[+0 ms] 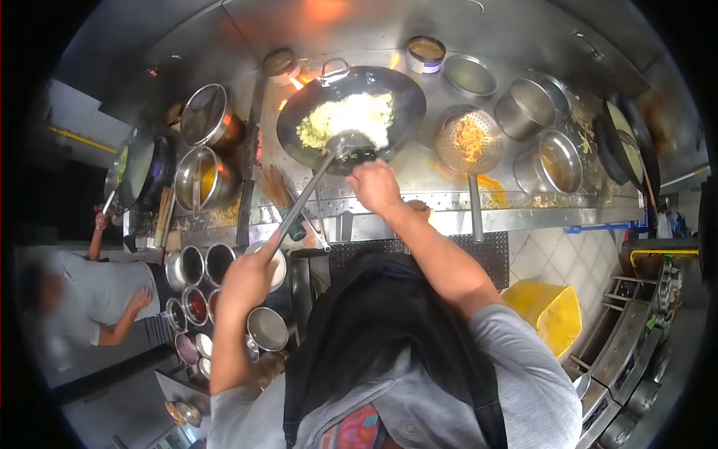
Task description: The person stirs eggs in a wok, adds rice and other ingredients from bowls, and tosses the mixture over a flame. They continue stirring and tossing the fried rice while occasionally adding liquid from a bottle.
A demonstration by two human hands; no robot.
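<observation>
My left hand (247,283) is wrapped around the long handle of a metal ladle (305,196). The ladle's bowl reaches into a dark wok (407,93), among pale yellow-green chopped food (318,126). Bright glare and steam wash out part of that food. At the wok's near rim my right hand (376,185) is closed on the wok; the exact part it grips is hidden. Flames show beside the wok's left rim. To the right of my right hand rests a perforated strainer (446,152) with orange-brown shreds (471,140) in it.
Metal pots (526,108) stand on the stove's right; more pots (200,179) are at left. A bamboo brush (275,187) lies by the wok. Several containers (192,263) sit near my left arm. A yellow bin (550,310) is behind right. A co-worker (112,288) holds a pan at left.
</observation>
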